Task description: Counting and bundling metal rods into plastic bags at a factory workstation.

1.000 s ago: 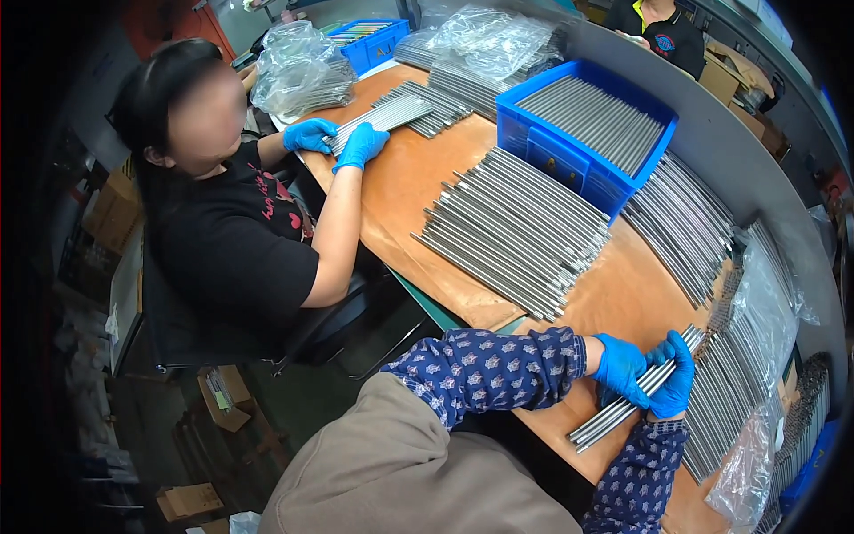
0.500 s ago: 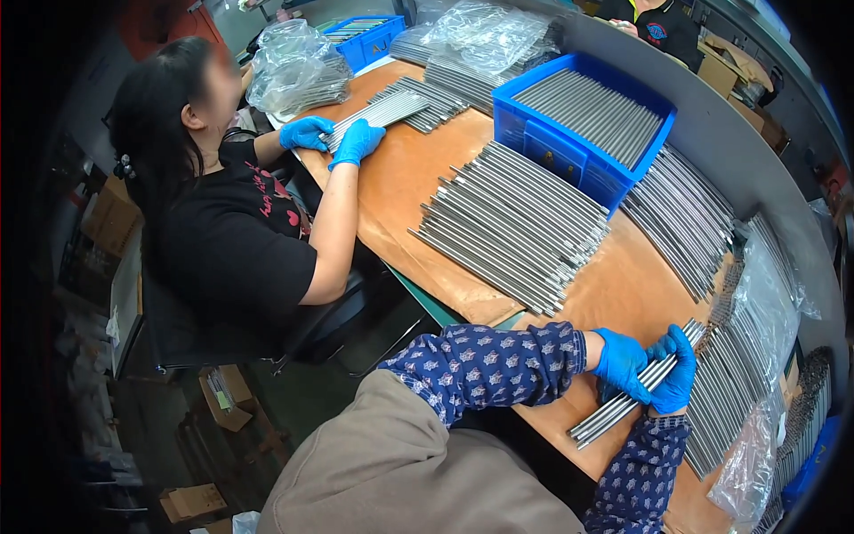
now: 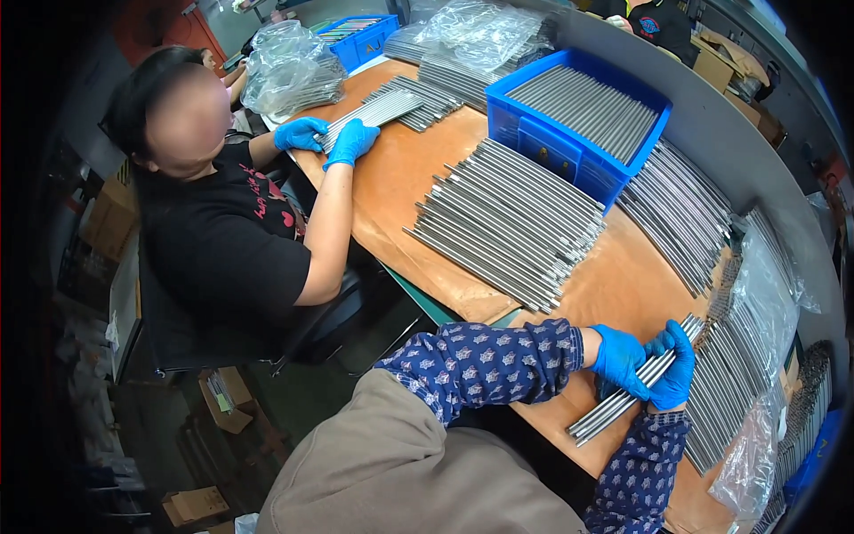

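Two of our gloved hands show in the head view, left hand [image 3: 620,358] and right hand [image 3: 673,367], both with fingers wrapped around a bundle of rods [image 3: 608,417] that slants over the tan table [image 3: 636,278], its lower end near the front edge. We have little room on the right, where a row of rods [image 3: 725,396] lies close beside our right hand; ahead, a wider stretch of tabletop separates our hands from the large rod pile [image 3: 511,227] and blue bin [image 3: 532,141].
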A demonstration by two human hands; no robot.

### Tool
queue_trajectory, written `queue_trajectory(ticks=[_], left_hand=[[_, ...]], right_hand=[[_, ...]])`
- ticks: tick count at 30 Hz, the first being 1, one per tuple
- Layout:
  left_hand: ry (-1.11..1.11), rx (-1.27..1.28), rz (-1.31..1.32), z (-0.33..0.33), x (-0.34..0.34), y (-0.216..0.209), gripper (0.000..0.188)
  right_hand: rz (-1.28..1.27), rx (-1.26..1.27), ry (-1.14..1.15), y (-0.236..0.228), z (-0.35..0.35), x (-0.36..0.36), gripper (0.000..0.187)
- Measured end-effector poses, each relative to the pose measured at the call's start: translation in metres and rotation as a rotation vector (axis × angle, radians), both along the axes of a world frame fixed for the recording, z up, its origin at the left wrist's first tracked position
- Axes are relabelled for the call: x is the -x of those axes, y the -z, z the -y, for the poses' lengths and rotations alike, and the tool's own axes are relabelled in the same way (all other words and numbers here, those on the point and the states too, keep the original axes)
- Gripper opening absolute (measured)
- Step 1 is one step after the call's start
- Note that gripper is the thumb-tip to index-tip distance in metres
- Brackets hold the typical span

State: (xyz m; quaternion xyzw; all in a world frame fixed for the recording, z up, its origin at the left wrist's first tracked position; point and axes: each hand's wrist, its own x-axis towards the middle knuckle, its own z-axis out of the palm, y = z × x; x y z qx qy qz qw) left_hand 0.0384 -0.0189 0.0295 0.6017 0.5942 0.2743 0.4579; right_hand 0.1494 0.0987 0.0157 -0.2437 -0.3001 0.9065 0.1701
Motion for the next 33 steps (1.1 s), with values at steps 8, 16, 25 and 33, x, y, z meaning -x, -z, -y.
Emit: queue_trajectory(ticks=[8, 16, 25, 33], left_hand=[[-0.001, -0.003, 0.034, -0.001, -0.001, 0.006, 0.049], [-0.002, -0.009, 0.032, -0.002, 0.000, 0.008, 0.050], [-0.013, 0.068, 0.100, -0.006, -0.005, 0.005, 0.049], [-0.011, -0.117, 0.900, 0.027, -0.053, -0.018, 0.048]], right_hand=[[-0.002, -0.013, -0.008, 0.000, 0.000, 0.000, 0.013], [-0.019, -0.004, -0.022, 0.004, -0.002, 0.001, 0.012], [-0.035, -0.051, 0.007, -0.004, -0.002, -0.005, 0.005], [-0.177, -0.315, 0.161, -0.085, 0.054, -0.030, 0.011]])
